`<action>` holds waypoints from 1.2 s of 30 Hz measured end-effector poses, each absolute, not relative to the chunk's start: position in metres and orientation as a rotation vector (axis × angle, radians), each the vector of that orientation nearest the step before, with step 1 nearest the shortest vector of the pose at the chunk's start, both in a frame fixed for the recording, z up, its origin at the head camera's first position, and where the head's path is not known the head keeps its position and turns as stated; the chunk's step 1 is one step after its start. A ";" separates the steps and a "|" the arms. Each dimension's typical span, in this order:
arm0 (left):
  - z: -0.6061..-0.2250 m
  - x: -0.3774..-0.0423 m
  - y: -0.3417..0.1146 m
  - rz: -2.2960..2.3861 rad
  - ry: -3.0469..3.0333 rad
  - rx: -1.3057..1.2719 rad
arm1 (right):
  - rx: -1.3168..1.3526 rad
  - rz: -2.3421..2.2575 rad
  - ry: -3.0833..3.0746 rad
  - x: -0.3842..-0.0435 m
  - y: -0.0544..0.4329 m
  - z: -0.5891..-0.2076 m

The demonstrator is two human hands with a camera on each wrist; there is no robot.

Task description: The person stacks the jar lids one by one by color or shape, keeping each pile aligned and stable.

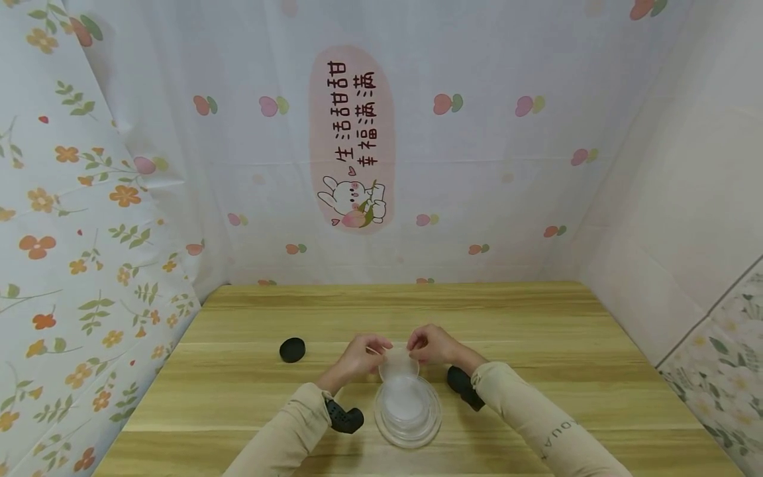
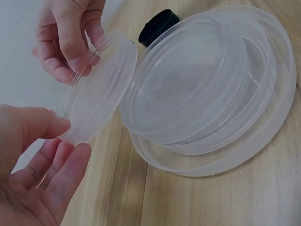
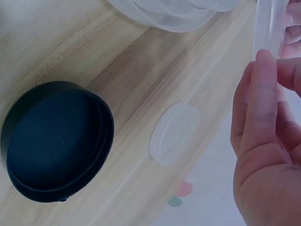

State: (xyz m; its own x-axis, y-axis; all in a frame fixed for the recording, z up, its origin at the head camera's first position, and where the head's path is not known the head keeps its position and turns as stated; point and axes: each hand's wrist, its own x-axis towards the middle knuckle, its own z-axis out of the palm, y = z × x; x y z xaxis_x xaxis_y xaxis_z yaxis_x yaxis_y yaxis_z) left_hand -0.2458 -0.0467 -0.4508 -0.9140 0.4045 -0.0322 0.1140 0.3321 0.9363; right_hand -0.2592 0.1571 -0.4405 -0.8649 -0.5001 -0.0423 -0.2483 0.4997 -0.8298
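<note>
A small round translucent plastic lid is held up between both hands, tilted on its edge just beyond a stack of lids. My left hand pinches its rim between thumb and fingers. On the opposite rim, the thumb and fingers of my right hand grip it. The stack of larger translucent lids lies on the table nearer me, the widest one at the bottom. Fingers cover parts of the held lid's edge, and only a strip of it shows in the right wrist view.
A black round lid lies to the left on the wooden table. The right wrist view has a black lid, its hollow side showing, and a loose small translucent lid. Patterned cloth hangs behind the table.
</note>
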 end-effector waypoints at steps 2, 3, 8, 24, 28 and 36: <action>-0.451 -0.245 -0.047 1.608 2.338 0.466 | -0.644 -1.291 2.466 -0.259 0.156 -0.441; -0.451 -0.245 -0.047 1.609 2.334 0.467 | -0.645 -1.288 2.466 -0.258 0.156 -0.441; -0.450 -0.243 -0.047 1.602 2.293 0.462 | -0.665 -1.275 2.460 -0.257 0.155 -0.443; -0.454 -0.237 -0.048 1.538 2.165 0.512 | -0.701 -1.275 2.280 -0.249 0.163 -0.449; -0.456 -0.237 -0.048 1.530 2.160 0.514 | -0.700 -1.279 2.251 -0.248 0.164 -0.451; -0.454 -0.234 -0.048 1.498 2.137 0.523 | -0.648 -1.267 2.231 -0.247 0.164 -0.455</action>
